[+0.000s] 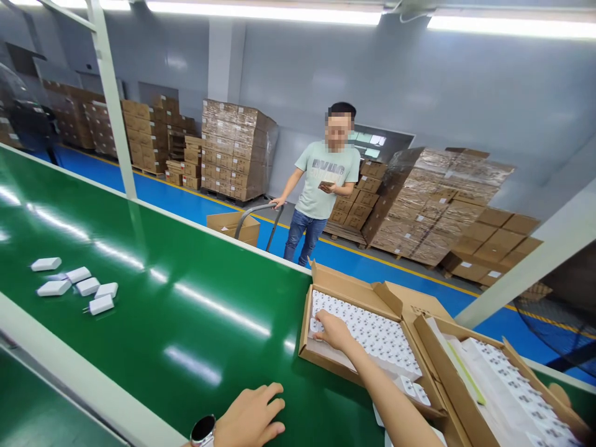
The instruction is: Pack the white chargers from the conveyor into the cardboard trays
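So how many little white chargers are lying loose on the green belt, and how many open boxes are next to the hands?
Loose white chargers on the green belt: 6
Open cardboard boxes holding chargers: 2
Total: 8

I am looking into a factory packing hall with a warehouse area behind it. A wide green conveyor belt is running under my fingers, carrying small white chargers well off to their left. Just past my right fingertips an open carton is holding rows of the same white parts. Beyond it, wrapped pallets of brown boxes are standing on a blue floor, under strip lights.
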A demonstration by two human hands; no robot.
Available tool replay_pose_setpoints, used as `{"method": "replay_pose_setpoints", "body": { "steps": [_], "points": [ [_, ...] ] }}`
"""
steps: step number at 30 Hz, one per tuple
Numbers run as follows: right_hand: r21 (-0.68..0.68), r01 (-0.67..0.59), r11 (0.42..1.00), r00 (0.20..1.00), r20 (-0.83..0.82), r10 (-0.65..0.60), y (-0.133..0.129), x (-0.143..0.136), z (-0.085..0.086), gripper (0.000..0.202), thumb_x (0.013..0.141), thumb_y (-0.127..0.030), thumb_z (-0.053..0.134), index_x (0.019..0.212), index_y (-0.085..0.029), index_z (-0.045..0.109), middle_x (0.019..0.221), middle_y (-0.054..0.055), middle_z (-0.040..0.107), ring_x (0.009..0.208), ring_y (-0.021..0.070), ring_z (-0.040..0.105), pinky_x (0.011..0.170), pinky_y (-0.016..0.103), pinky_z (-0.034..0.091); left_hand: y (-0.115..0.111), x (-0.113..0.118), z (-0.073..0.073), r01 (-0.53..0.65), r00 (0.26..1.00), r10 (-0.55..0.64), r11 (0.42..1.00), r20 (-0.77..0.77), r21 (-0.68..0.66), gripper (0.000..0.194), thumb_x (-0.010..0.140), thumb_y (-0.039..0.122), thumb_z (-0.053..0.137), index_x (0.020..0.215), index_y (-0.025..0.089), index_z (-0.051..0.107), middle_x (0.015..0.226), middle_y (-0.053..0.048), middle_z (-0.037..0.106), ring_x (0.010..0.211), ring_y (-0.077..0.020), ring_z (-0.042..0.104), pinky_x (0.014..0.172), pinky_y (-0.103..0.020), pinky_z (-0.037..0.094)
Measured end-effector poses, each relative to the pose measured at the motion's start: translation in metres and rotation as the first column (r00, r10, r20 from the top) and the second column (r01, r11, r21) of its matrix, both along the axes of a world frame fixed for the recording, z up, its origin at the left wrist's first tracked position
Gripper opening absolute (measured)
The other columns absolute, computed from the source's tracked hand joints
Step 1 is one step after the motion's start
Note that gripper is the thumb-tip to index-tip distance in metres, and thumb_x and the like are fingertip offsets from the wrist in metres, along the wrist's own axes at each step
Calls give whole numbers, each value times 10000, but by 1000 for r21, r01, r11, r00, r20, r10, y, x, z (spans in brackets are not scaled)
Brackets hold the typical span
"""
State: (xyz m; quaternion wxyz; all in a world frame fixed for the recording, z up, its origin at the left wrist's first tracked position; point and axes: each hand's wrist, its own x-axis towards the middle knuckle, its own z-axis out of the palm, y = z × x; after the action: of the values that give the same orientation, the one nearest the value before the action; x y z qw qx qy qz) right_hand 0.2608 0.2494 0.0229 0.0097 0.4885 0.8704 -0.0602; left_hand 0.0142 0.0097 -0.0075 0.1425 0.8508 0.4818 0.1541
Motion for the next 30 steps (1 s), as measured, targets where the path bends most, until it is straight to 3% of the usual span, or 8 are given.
{"method": "replay_pose_setpoints", "body": {
  "steps": [6, 11, 16, 20, 24, 30],
  "points": [
    [71, -15, 997, 998, 57, 11, 5, -5, -10, 274, 787, -285, 834, 970, -201, 647, 1052, 83, 693, 997, 263, 659, 827, 335, 511, 0, 1, -2, 4, 1000, -4, 1000, -3, 7, 265, 1027, 411, 503, 1183, 248, 641, 1346, -89, 619, 1030, -222, 679, 858, -301, 571],
    [134, -14, 991, 998, 58, 6, 2, -6, -16, 284, 782, -258, 840, 992, -248, 649, 1068, 95, 675, 1030, 303, 651, 821, 348, 528, 0, -1, -3, 5, 1000, -5, 1000, 5, 11, 263, 1033, 403, 491, 1194, 252, 634, 1353, -90, 616, 1041, -227, 675, 855, -300, 574],
    [198, 41, 979, 999, 23, -46, -14, 11, -16, 295, 866, -300, 763, 1128, -263, 632, 1159, 113, 648, 1090, 330, 634, 840, 382, 528, -1, -4, -3, 7, 1000, -7, 1000, 5, 16, 256, 1032, 391, 497, 1197, 249, 631, 1367, -94, 614, 1068, -235, 675, 860, -300, 577],
    [228, 115, 967, 993, 7, -120, -32, 52, -8, 250, 933, -230, 623, 1178, -271, 647, 1201, 110, 654, 1134, 300, 635, 882, 364, 520, -2, -9, -3, 3, 1000, -3, 1000, 12, 27, 237, 1029, 375, 502, 1184, 253, 633, 1391, -98, 607, 1121, -260, 674, 873, -321, 586],
    [224, 243, 944, 966, 31, -256, -40, 118, 12, 245, 924, -167, 552, 1110, -242, 692, 1111, 113, 698, 1090, 281, 662, 885, 352, 509, -2, -14, -3, 8, 1000, -8, 999, 1, 51, 251, 1024, 324, 484, 1217, 254, 628, 1425, -101, 603, 1170, -266, 668, 884, -324, 595],
    [85, 398, 913, 904, 129, -407, -52, 210, 33, 203, 941, -304, 644, 1092, -193, 721, 1090, 128, 730, 1045, 266, 674, 910, 382, 498, 1, -22, -1, 47, 999, -47, 997, -5, 63, 311, 1044, 308, 414, 1248, 252, 642, 1404, -93, 630, 1154, -252, 688, 919, -340, 608]
  ]
}}
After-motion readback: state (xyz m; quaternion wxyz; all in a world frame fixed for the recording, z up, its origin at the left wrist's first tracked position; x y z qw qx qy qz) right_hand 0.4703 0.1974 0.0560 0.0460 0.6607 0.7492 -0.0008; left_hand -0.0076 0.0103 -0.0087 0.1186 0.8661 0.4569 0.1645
